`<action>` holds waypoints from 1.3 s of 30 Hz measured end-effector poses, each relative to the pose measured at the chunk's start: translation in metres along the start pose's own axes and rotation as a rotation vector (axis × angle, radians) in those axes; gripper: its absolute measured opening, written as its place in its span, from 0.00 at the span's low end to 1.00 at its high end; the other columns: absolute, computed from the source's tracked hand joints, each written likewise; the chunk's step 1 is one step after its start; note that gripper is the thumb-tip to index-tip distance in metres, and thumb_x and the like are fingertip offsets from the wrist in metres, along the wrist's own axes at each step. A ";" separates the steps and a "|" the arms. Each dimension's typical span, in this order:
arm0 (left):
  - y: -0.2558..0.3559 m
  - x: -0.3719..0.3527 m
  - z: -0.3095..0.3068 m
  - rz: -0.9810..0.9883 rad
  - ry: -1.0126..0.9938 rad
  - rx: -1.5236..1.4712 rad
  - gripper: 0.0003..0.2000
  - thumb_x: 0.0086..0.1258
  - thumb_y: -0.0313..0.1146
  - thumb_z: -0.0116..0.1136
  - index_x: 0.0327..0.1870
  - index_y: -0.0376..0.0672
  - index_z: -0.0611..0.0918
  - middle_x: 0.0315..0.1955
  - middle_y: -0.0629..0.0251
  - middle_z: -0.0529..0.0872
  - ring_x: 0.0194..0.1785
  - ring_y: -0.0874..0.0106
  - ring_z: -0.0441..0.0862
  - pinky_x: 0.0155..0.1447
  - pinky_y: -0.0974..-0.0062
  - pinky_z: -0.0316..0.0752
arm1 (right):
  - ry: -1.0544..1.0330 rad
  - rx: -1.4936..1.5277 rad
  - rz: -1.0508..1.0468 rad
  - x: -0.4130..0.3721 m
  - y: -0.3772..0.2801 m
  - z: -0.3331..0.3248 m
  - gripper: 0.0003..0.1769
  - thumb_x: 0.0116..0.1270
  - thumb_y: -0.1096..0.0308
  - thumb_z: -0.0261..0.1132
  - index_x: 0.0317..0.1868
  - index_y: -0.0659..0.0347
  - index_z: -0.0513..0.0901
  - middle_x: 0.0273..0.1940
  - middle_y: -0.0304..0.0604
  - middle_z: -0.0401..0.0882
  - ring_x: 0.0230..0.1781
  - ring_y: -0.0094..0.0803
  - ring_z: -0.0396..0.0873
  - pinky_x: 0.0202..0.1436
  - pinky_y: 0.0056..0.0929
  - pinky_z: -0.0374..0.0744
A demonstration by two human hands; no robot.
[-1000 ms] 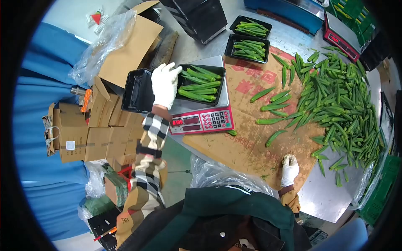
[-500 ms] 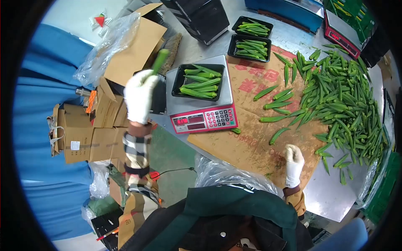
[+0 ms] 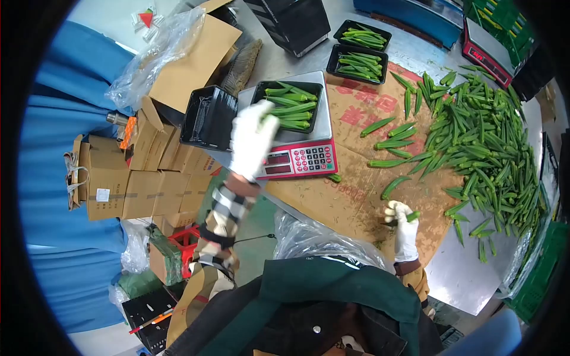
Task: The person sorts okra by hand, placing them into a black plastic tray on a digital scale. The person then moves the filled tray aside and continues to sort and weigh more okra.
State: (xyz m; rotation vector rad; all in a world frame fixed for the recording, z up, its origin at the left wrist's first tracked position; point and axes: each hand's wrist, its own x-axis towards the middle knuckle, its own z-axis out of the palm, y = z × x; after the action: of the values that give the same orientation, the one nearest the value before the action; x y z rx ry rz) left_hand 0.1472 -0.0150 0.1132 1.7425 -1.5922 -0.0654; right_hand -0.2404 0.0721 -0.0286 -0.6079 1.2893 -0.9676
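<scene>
A metal table [image 3: 460, 280] bears a cardboard sheet [image 3: 356, 172]; loose okra [image 3: 487, 148] lies across both.

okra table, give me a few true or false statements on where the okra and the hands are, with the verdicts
1. The black tray on the scale holds okra pods. True.
2. Both hands are bare. False: the left hand and the right hand wear white gloves.
3. The large loose pile is left of the scale. False: the large loose pile is to its right.
4. A green okra pod shows at the right hand. True.
5. The left hand is over the pile. False: it is by the scale and tray; motion blur hides whether it touches.
6. Red-printed cardboard lies on the table. True.
</scene>
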 end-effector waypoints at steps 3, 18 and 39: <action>-0.119 0.030 -0.012 -0.239 0.159 0.025 0.16 0.73 0.34 0.64 0.55 0.32 0.85 0.51 0.50 0.88 0.58 0.58 0.84 0.65 0.64 0.76 | 0.076 0.010 0.022 0.001 0.013 -0.025 0.13 0.80 0.60 0.63 0.51 0.58 0.88 0.36 0.33 0.89 0.28 0.16 0.80 0.29 0.17 0.73; -0.079 0.141 0.122 -0.611 -0.458 -0.546 0.08 0.76 0.26 0.56 0.51 0.35 0.81 0.39 0.58 0.87 0.31 0.65 0.89 0.33 0.68 0.88 | 0.025 -0.027 0.070 0.015 -0.006 0.014 0.11 0.78 0.66 0.62 0.54 0.60 0.86 0.39 0.34 0.89 0.31 0.17 0.80 0.34 0.19 0.74; -0.209 0.052 -0.054 -0.374 0.164 0.711 0.30 0.82 0.52 0.46 0.65 0.28 0.78 0.60 0.39 0.84 0.63 0.43 0.80 0.70 0.57 0.72 | 0.254 -0.972 -0.755 0.037 0.011 -0.028 0.21 0.57 0.70 0.73 0.53 0.54 0.86 0.50 0.42 0.86 0.50 0.46 0.83 0.51 0.39 0.83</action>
State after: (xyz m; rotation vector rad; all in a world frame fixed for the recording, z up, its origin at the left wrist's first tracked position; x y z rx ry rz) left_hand 0.3605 -0.0485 0.0591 2.4963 -1.2204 0.5071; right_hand -0.2648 0.0493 -0.0624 -1.8650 1.7901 -0.9805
